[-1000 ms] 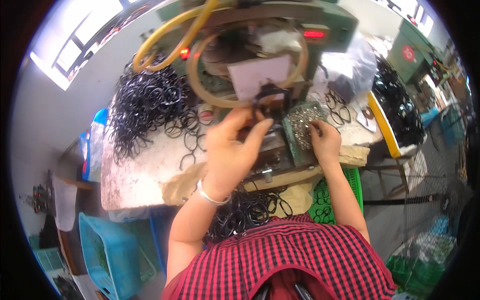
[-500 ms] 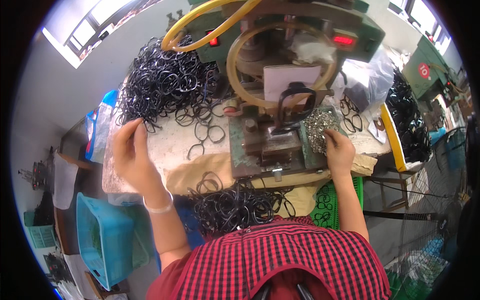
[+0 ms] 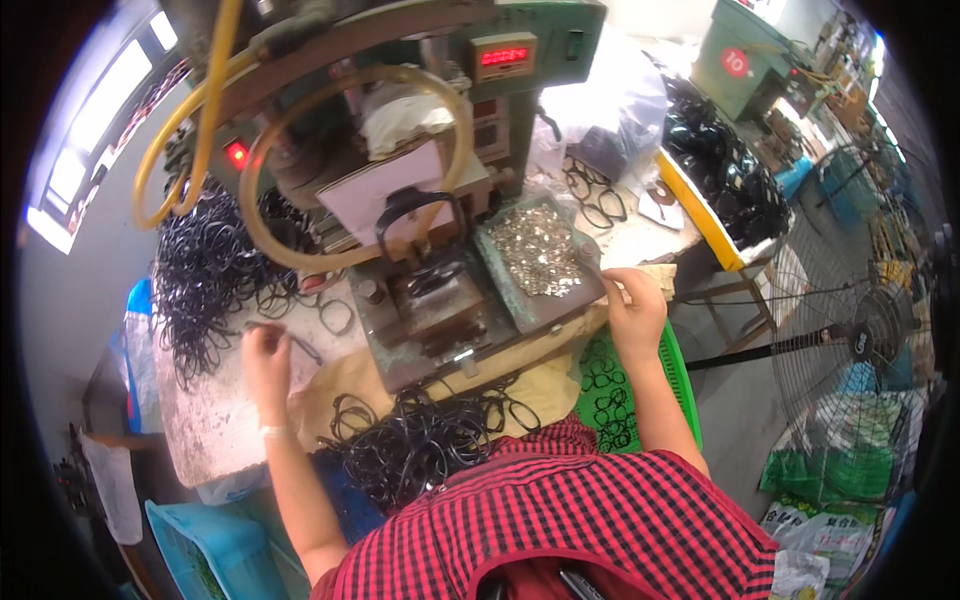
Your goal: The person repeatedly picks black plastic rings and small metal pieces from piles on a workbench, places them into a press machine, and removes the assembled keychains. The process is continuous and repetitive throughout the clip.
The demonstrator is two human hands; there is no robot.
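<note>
My left hand (image 3: 266,372) is over the worktop at the left, fingers closed on a black eyeglass frame (image 3: 306,350) that shows beside them. My right hand (image 3: 638,312) is at the right edge of a green metal tray (image 3: 530,312), thumb and fingertips pinched together; anything between them is too small to make out. Many tiny silvery metal pieces (image 3: 540,250) lie in that tray. Between my hands stands a green press machine (image 3: 545,40). Another black eyeglass frame (image 3: 418,207) stands upright in the press fixture (image 3: 440,315).
Tangled black frames (image 3: 225,280) pile up at the far left, with more frames (image 3: 420,440) by my apron. A green basket (image 3: 683,385) stands under my right forearm, a blue crate (image 3: 205,540) at lower left. A fan (image 3: 860,340) is at the right; yellow hose (image 3: 255,190) loops before the press.
The view has turned and shifted. My left hand has gone from raised beside the frame pile to a loose frame on the worktop. My right hand has moved from the metal pieces to the tray's edge.
</note>
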